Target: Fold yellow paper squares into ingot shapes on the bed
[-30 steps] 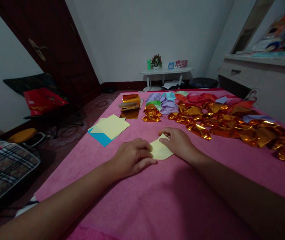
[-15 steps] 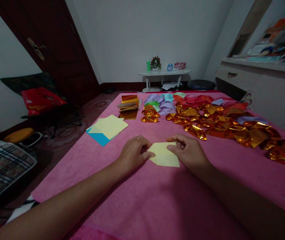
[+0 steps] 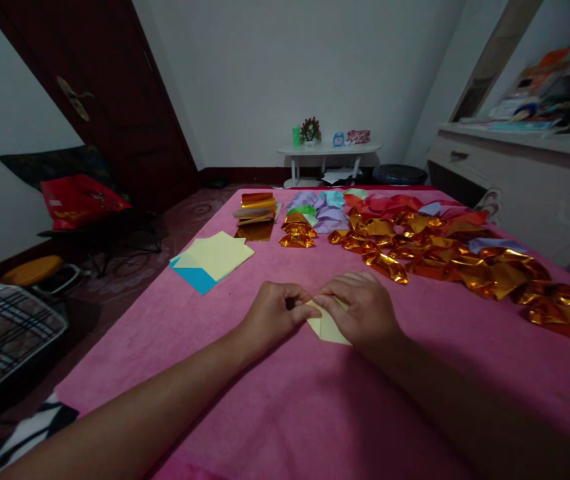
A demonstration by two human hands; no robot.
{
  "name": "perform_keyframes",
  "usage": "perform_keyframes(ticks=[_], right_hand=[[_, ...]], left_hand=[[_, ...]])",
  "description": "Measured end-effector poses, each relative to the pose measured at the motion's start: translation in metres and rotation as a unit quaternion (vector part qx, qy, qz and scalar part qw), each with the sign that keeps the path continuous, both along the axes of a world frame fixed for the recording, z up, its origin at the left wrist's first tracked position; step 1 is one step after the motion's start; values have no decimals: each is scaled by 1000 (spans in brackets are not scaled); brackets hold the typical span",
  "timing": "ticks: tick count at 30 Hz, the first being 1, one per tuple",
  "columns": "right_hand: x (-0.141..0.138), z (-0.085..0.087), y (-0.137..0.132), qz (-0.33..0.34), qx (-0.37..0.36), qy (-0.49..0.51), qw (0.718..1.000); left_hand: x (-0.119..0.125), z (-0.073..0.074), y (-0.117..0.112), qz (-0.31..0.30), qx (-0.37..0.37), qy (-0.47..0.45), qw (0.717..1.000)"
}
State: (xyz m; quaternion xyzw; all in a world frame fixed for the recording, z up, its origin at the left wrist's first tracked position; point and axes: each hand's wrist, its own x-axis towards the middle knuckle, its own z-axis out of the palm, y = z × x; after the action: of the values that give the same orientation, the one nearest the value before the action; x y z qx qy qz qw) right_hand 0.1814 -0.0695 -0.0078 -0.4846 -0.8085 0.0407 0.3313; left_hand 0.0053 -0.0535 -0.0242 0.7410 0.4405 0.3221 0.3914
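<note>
Left hand (image 3: 275, 312), head view: thumb and fingers pinching the left edge of the folded yellow paper (image 3: 333, 330). Right hand (image 3: 369, 310): closed over the paper's right part, covering more of it. Paper: on pink cloth (image 3: 269, 413), between both hands; long axis hidden, cannot tell. Container: red bag (image 3: 77, 200), on dark chair (image 3: 59, 162), far left; contents not visible.
</note>
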Motion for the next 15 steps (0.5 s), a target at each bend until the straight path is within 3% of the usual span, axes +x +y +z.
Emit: perform_keyframes(ticks=[4,9,15], right_hand=[[0,-3,-1,-17,-28,36,999],[0,-9,-1,-24,-108,99,989],[10,-11,6,32,-208,268,940]], left_hand=[[-2,-1,0,-5,-58,-66,996],[-7,4,5,-32,-72,-48,996],[-27,17,34,-93,-107,16,990]])
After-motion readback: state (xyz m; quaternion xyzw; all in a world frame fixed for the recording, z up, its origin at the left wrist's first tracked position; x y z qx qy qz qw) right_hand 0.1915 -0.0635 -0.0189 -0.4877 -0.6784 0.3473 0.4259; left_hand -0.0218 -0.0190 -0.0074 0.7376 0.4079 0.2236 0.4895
